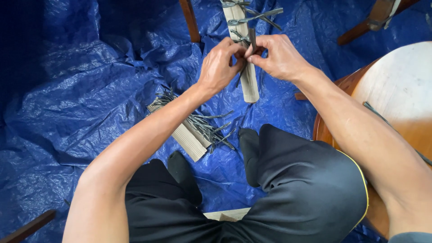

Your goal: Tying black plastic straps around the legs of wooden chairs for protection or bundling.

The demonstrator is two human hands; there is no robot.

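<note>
- Head view, looking down at both hands over a blue tarp spread on the floor.
- Left hand and right hand meet at centre top, fingertips touching each other.
- Both are closed in a pinch on a thin grey strip; its short end sticks up between the thumbs, the rest is hidden by the fingers.
- Directly under the hands: a pale flat wooden slat lying on the tarp, running away from the person. More grey strips are looped across its far end.
- Cannot tell whether the pinched strip is tied to the slat or just held above it.
- Second pale slat bundle lies below the left forearm, near the person's left foot, with a loose pile of grey strips on top of it.
- Person sits with black trousers and dark socks, feet on the tarp either side of the bundle's near end.
- Round wooden stool top at right, beside the right forearm; one thin grey strip lies across it.
- Dark brown wooden legs show at the top edge, well apart from the hands.
</note>
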